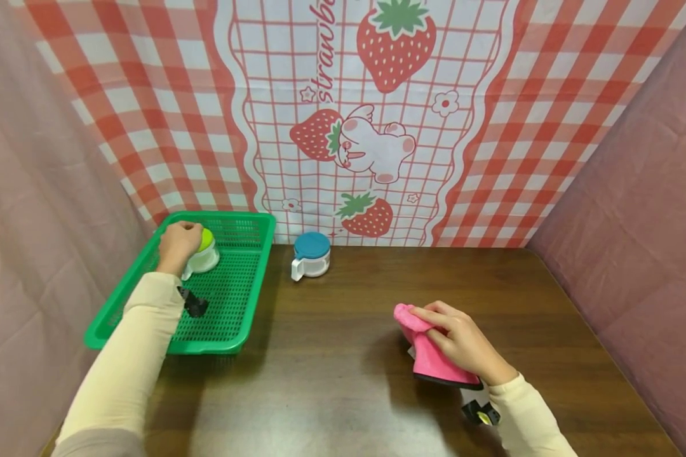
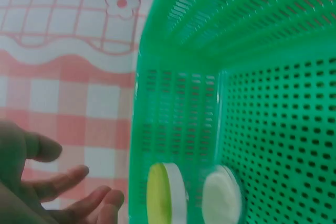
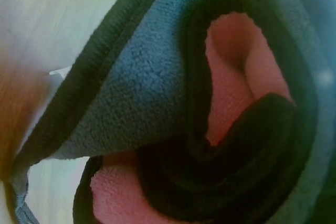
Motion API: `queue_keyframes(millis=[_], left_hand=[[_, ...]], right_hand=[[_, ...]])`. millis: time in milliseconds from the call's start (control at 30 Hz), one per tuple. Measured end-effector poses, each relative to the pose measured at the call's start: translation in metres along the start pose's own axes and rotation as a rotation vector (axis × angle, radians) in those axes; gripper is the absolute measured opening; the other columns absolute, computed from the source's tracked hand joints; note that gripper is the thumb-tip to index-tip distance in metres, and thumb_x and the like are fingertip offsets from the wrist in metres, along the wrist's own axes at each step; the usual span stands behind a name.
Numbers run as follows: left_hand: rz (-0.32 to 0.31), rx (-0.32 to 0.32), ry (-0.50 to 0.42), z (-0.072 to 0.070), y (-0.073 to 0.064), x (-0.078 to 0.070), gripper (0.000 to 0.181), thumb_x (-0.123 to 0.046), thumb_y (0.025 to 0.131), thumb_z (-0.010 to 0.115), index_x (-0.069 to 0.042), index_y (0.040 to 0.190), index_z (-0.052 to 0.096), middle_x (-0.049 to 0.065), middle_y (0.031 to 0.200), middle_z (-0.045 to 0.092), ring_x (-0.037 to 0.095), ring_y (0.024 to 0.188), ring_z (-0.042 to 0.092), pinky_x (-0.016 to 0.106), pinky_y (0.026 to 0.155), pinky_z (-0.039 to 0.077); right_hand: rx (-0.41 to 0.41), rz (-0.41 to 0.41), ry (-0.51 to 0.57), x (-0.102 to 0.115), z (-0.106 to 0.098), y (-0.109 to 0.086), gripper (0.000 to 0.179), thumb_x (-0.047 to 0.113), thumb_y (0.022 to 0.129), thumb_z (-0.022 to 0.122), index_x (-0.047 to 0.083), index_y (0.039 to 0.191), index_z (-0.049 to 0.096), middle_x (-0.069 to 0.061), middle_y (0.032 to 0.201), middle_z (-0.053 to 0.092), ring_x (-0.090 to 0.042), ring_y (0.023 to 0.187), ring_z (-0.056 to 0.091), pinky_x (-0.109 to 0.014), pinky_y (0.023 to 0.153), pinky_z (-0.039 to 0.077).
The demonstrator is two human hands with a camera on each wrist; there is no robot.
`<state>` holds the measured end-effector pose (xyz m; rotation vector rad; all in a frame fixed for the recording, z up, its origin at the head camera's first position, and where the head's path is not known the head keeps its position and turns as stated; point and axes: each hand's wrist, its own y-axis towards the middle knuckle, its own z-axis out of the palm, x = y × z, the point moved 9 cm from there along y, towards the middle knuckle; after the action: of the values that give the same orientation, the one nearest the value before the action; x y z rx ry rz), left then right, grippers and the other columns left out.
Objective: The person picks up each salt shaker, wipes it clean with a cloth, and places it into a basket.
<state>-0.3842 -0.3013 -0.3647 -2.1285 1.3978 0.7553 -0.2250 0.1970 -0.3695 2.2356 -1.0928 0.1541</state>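
My left hand (image 1: 180,243) hovers over the far left part of a green plastic basket (image 1: 253,304), beside a clear jar with a lime-green lid (image 1: 206,240) and a white handle. The left wrist view shows the fingers (image 2: 68,184) loosely bent and apart from the lime lid (image 2: 159,195), holding nothing. Over the right half of the table, my right hand (image 1: 457,336) grips a folded pink cloth (image 1: 434,358) between thumb and fingers. Up close in the right wrist view, the cloth (image 3: 142,87) is rolled, showing a grey-blue side and dark edging.
A similar jar with a blue lid (image 1: 312,246) stands on the brown wooden table (image 1: 331,374), just right of the basket. Behind it hangs a red-and-white checked strawberry curtain (image 1: 491,171). Pinkish drapes (image 1: 623,254) close off both sides.
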Motion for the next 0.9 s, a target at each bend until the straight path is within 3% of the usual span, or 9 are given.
queue_keyframes(millis=[233,333,533,667,900], left_hand=[[0.095,0.062,-0.045,0.012,-0.008,-0.024,0.066,-0.051,0.101,0.027,-0.006,0.149,0.035,0.024,0.151,0.037,0.047,0.138,0.032,0.058,0.110,0.031],[0.120,0.059,-0.034,0.014,-0.011,-0.031,0.070,-0.054,0.100,0.025,-0.005,0.149,0.035,0.025,0.151,0.037,0.047,0.139,0.032,0.058,0.111,0.029],[0.169,0.045,-0.065,0.019,-0.018,-0.044,0.072,-0.056,0.100,0.024,-0.003,0.147,0.037,0.024,0.148,0.043,0.043,0.135,0.040,0.055,0.110,0.034],[0.200,0.032,-0.098,0.023,-0.024,-0.052,0.071,-0.055,0.100,0.027,-0.003,0.146,0.039,0.024,0.145,0.046,0.042,0.133,0.044,0.054,0.109,0.036],[0.209,0.074,-0.130,0.039,-0.033,-0.062,0.067,-0.053,0.101,0.029,-0.005,0.147,0.039,0.022,0.146,0.045,0.040,0.133,0.044,0.055,0.107,0.038]], right_hand=[[0.003,-0.019,0.010,-0.002,0.000,0.000,0.050,-0.007,0.076,0.070,0.015,0.121,0.069,0.003,0.099,0.065,-0.012,0.082,0.060,-0.024,0.068,0.047],[0.003,-0.017,0.013,-0.002,0.000,0.000,0.050,-0.007,0.076,0.070,0.015,0.121,0.069,0.003,0.099,0.065,-0.011,0.083,0.060,-0.024,0.069,0.047],[-0.006,-0.020,0.015,0.000,-0.002,0.001,0.049,-0.006,0.076,0.071,0.015,0.120,0.069,0.004,0.098,0.065,-0.007,0.083,0.059,-0.024,0.069,0.048],[-0.004,-0.027,0.014,0.001,-0.002,0.002,0.048,-0.006,0.077,0.070,0.016,0.120,0.069,0.003,0.098,0.065,-0.011,0.083,0.061,-0.026,0.070,0.049],[0.000,-0.024,0.020,0.000,-0.002,0.001,0.049,-0.006,0.077,0.069,0.016,0.121,0.069,0.003,0.098,0.065,-0.014,0.083,0.062,-0.025,0.070,0.048]])
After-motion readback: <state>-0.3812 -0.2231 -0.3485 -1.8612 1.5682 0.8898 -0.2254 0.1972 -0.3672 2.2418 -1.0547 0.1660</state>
